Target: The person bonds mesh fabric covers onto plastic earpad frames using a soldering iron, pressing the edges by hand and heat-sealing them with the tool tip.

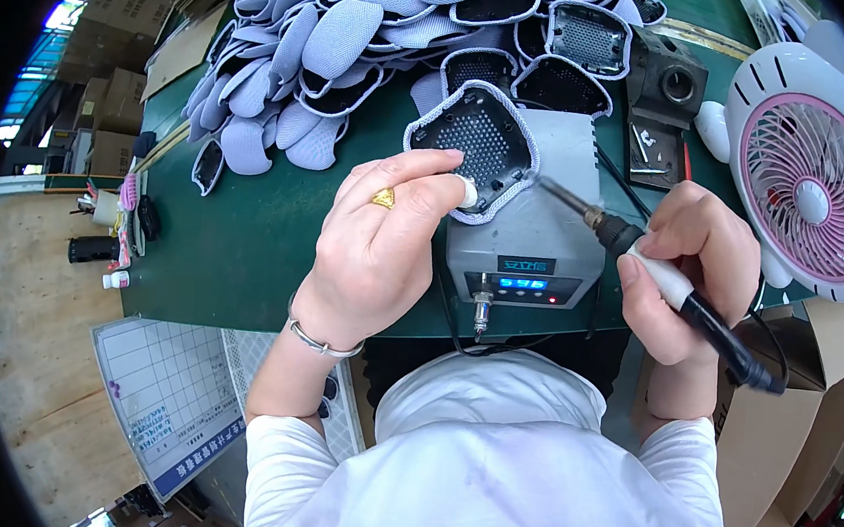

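1. Head view: your left hand (387,205) pinched one grey-edged perforated panel (474,133) between thumb and fingers, over the grey station (563,165) at its 11 o'clock.
2. Your right hand (714,249) gripped one soldering iron (662,274), pointed toward the panel's 3 o'clock edge.
3. One pile of grey pads (341,41) lay at the station's 10 o'clock; one pink-and-white fan (813,202) stood at 3 o'clock.

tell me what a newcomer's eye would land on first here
Probably the big heap of grey covers at the far side of the green table, then the white fan with its pink grille at the right. In the middle, the left hand holds one cover above the grey box with its lit blue display, while the right hand holds an iron.
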`<state>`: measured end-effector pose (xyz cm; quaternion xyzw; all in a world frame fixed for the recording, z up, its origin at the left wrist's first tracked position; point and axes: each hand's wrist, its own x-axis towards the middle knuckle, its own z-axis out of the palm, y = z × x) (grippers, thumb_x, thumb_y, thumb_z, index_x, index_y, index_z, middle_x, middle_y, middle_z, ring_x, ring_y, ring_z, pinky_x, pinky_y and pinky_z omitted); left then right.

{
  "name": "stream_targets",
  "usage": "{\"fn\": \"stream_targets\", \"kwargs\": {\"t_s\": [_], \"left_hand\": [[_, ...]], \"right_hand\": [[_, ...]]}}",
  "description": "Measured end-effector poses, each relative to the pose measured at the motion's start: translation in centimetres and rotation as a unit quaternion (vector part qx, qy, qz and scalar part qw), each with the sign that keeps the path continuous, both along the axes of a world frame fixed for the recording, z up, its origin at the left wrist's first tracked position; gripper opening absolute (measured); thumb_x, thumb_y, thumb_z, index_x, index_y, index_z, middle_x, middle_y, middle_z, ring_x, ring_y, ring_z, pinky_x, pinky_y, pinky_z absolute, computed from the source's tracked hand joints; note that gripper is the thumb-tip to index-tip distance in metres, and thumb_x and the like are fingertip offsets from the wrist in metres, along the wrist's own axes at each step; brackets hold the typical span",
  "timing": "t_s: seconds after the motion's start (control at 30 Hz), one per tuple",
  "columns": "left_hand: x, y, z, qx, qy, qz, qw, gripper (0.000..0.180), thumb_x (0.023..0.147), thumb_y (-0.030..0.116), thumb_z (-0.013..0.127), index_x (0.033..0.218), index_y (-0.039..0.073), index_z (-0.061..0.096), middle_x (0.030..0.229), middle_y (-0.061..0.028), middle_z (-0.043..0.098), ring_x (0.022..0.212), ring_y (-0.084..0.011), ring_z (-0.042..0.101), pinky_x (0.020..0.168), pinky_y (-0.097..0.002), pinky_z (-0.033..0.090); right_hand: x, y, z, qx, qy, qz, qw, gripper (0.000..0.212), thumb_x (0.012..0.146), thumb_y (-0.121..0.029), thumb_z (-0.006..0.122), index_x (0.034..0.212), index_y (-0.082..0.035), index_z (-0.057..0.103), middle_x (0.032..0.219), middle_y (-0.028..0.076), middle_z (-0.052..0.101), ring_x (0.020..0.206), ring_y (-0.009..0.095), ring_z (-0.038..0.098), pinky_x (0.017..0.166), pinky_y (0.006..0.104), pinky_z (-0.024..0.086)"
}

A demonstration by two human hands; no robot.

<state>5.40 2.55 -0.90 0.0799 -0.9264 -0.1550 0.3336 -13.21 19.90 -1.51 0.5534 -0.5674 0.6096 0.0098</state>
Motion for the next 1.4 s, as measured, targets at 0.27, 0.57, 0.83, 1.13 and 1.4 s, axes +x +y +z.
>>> {"fn": "stream_targets", "kwargs": {"t_s": [0.27,0.57,0.83,1.13,1.4], "left_hand": [[5.2,-0.1,-0.3,0.092,-0.052,0.098,0.99,0.029,0.074,-0.014,0.066,0.097,0.003,0.065,0.095,-0.0062,0.073,0.089,-0.02,0.067,0.079,-0.0295,0.053],[7.3,-3.7,-1.8,0.204,-0.097,0.162,0.961,0.033,0.074,-0.011,0.067,0.103,0.003,0.064,0.093,-0.0074,0.068,0.076,-0.0218,0.061,0.072,-0.0313,0.051],[3.5,-9.1,-2.5,-0.039,-0.016,0.177,0.983,0.031,0.075,-0.01,0.067,0.102,0.005,0.064,0.098,-0.0062,0.066,0.079,-0.0205,0.061,0.069,-0.0303,0.051],[2.9,-7.3,-2.5,-0.007,0.016,0.135,0.991,0.035,0.071,-0.012,0.067,0.101,0.006,0.063,0.087,-0.0043,0.066,0.076,-0.0214,0.06,0.068,-0.0311,0.05],[1.9,-0.5,-1.6,0.121,0.049,-0.052,0.99,0.029,0.079,-0.017,0.064,0.1,0.002,0.059,0.096,-0.0085,0.072,0.095,-0.0244,0.072,0.076,-0.0284,0.057]], "right_hand": [[-1.1,2.2,-1.3,-0.1,-0.121,-0.027,0.987,0.021,0.07,-0.012,0.065,0.085,-0.008,0.051,0.073,0.006,0.052,0.061,0.014,0.039,0.061,0.026,0.033],[-1.5,3.3,-2.9,-0.101,-0.2,-0.005,0.975,0.02,0.076,-0.015,0.062,0.092,-0.008,0.051,0.076,0.005,0.052,0.063,0.012,0.039,0.062,0.0249,0.03],[-1.4,4.1,-3.0,-0.097,-0.215,0.0,0.972,0.021,0.076,-0.016,0.062,0.091,-0.008,0.051,0.076,0.005,0.052,0.063,0.012,0.039,0.061,0.0245,0.031],[-1.4,5.1,-3.4,-0.11,-0.234,0.006,0.966,0.022,0.076,-0.016,0.062,0.092,-0.008,0.05,0.076,0.005,0.051,0.061,0.011,0.038,0.06,0.0242,0.031],[-0.7,4.5,-3.3,-0.12,-0.284,0.029,0.951,0.023,0.074,-0.015,0.065,0.09,-0.008,0.051,0.075,0.005,0.052,0.061,0.011,0.039,0.058,0.0234,0.032]]}}
